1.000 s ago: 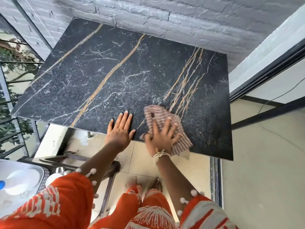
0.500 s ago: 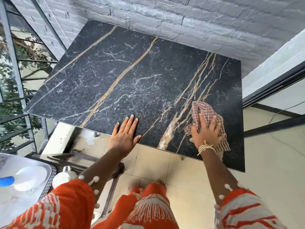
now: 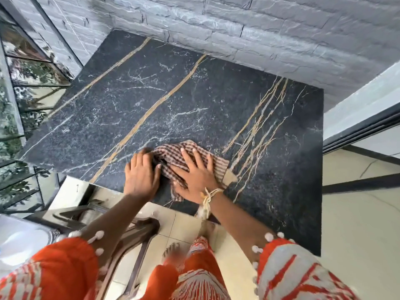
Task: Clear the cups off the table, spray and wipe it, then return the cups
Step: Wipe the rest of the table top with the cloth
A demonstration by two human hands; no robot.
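Head view: your left hand (image 3: pixel 140 176) rests on the table (image 3: pixel 108 118) near its front edge, fingers curled against the checked cloth (image 3: pixel 173 154); whether they grip it you cannot tell. Just right, your right hand (image 3: pixel 195 174) presses the cloth flat with fingers spread.

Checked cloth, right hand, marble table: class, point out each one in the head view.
checked cloth (image 3: pixel 173 151): head view, bare far part beyond the fingers.
right hand (image 3: pixel 198 176): head view, back of the hand.
marble table (image 3: pixel 216 105): head view, bare middle of the top.
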